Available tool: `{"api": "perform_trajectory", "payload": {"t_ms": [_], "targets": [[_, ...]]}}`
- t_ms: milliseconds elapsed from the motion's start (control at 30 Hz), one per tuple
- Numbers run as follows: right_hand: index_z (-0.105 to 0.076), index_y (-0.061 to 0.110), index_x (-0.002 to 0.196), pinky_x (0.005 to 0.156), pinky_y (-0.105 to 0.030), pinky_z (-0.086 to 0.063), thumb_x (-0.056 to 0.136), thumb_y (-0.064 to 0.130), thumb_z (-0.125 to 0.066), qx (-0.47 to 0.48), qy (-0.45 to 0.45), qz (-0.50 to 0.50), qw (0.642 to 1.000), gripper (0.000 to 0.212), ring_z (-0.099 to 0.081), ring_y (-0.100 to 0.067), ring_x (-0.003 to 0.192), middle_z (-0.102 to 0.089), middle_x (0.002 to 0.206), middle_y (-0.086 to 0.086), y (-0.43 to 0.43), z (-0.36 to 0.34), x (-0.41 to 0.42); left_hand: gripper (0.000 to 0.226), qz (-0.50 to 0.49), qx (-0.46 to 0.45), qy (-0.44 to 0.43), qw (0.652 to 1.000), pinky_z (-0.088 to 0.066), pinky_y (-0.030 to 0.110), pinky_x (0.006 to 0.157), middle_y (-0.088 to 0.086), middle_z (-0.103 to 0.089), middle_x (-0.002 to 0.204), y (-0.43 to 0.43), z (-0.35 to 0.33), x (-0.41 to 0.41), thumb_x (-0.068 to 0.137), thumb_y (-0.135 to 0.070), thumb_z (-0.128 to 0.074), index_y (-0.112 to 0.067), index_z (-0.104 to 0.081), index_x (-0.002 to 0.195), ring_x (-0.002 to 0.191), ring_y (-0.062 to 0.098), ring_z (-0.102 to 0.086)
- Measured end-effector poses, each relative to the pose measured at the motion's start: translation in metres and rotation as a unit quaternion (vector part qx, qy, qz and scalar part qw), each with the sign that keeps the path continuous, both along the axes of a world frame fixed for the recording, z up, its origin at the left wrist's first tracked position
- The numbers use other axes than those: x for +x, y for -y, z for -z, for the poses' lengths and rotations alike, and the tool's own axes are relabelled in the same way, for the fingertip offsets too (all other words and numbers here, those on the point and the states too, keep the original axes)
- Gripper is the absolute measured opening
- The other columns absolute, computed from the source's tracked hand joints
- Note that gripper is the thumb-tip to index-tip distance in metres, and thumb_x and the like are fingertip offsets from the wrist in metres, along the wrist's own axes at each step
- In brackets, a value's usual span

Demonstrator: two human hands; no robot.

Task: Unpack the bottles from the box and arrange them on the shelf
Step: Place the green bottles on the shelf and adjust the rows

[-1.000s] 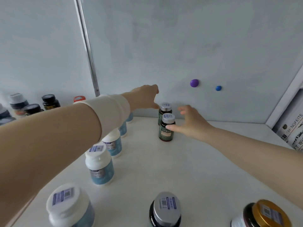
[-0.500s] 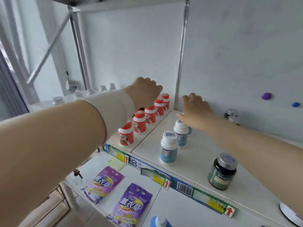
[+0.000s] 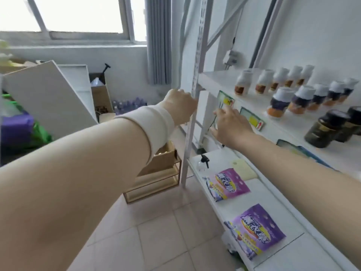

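**Locating the box: low and left of both hands**

Leaning at the far left is a large pale flat board [image 3: 48,98], and nothing there belongs to the task. Further right, an open brown cardboard box [image 3: 164,160] is sitting on a low wooden frame rack [image 3: 156,188] on the tiled floor, just beside the foot of the shelf unit. The forearm is partly covering the box, its mouth is facing up, and something gold is glinting inside. I am judging this to be the box to unpack, though its contents are too hidden to name.

Above it, the left hand [image 3: 180,107], with a cream wrap on the wrist, is hovering against the grey perforated metal upright [image 3: 195,90]. Its fingers are loosely curled and nothing is showing in them. The right hand [image 3: 230,126] is hanging apart from it, fingers spread and empty, in front of the price tags on the edge of the white shelf [image 3: 214,79].

Bottles are already standing upright on that shelf in rows running away to the right. White-capped bottles with brown labels [image 3: 262,84] are at the back, and white-capped dark-and-orange bottles [image 3: 300,100] are in front. Black-lidded dark glass jars [image 3: 326,130] are nearest.

The box is lying below both hands and nearer the left one, so the next reach is likely going down and leftward.
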State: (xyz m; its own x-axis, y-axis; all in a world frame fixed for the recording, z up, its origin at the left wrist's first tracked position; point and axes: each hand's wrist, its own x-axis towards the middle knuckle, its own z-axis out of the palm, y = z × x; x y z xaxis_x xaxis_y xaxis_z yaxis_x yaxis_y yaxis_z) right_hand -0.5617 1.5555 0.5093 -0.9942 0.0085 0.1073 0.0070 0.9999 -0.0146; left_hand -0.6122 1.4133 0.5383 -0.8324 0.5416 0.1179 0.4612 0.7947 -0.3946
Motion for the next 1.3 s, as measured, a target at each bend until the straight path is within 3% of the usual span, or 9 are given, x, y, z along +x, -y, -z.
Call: {"api": "perform_trajectory", "payload": {"t_ms": [267,400,533,767,1100,1300], "targets": [[-0.038,0.008,0.131,0.104,-0.041,-0.033,0.092,0.033,-0.049,-0.026,0.210,-0.064,0.975,0.048,-0.038,-0.032,0.128,-0.040,0.135,-0.015,0.128,0.197,-0.048,0.030,-0.130,0.008,0.192,0.973,-0.043,0.036,0.088,0.012,-0.054,0.125,0.140,0.199,-0.031,0.096,-0.015,-0.040,-0.009,-0.046,0.125,0.115,0.030,-0.052],[-0.035,0.010,0.135,0.103,-0.039,-0.032,0.093,0.032,-0.046,-0.021,0.299,-0.093,0.950,0.049,-0.037,-0.031,0.128,-0.039,0.136,-0.013,0.150,0.271,-0.057,0.027,-0.170,0.007,0.281,0.944,-0.041,0.035,0.086,0.012,-0.055,0.120,0.168,0.286,-0.028,0.093,-0.005,-0.037,-0.007,-0.048,0.118,0.111,0.030,-0.053],[-0.037,0.009,0.135,0.103,-0.037,-0.032,0.094,0.030,-0.045,-0.039,0.354,-0.094,0.930,0.047,-0.037,-0.029,0.129,-0.040,0.136,-0.011,0.150,0.327,-0.082,0.026,-0.208,0.043,0.363,0.907,-0.042,0.035,0.090,0.012,-0.056,0.121,0.161,0.351,-0.043,0.094,-0.009,-0.040,-0.007,-0.048,0.118,0.113,0.030,-0.052],[-0.036,0.012,0.134,0.103,-0.034,-0.032,0.095,0.031,-0.043,-0.038,0.429,-0.079,0.899,0.045,-0.037,-0.025,0.129,-0.040,0.137,-0.007,0.126,0.355,-0.162,0.030,-0.266,0.085,0.447,0.850,-0.041,0.036,0.089,0.013,-0.056,0.119,0.148,0.384,-0.128,0.089,-0.006,-0.042,-0.008,-0.049,0.117,0.111,0.031,-0.052],[-0.036,0.011,0.137,0.103,-0.036,-0.036,0.094,0.029,-0.045,-0.050,0.403,-0.052,0.912,0.048,-0.038,-0.026,0.129,-0.041,0.139,-0.010,0.151,0.378,-0.357,0.033,-0.288,0.188,0.446,0.826,-0.043,0.037,0.092,0.012,-0.055,0.124,0.162,0.413,-0.299,0.093,-0.024,-0.050,-0.009,-0.048,0.122,0.114,0.029,-0.052],[-0.039,0.011,0.134,0.101,-0.036,-0.039,0.093,0.030,-0.049,-0.060,0.397,0.006,0.916,0.046,-0.042,-0.027,0.126,-0.045,0.135,-0.011,0.155,0.396,-0.455,0.039,-0.314,0.222,0.501,0.775,-0.045,0.038,0.090,0.011,-0.053,0.127,0.174,0.437,-0.384,0.093,-0.024,-0.047,-0.010,-0.044,0.129,0.115,0.030,-0.052]]}}
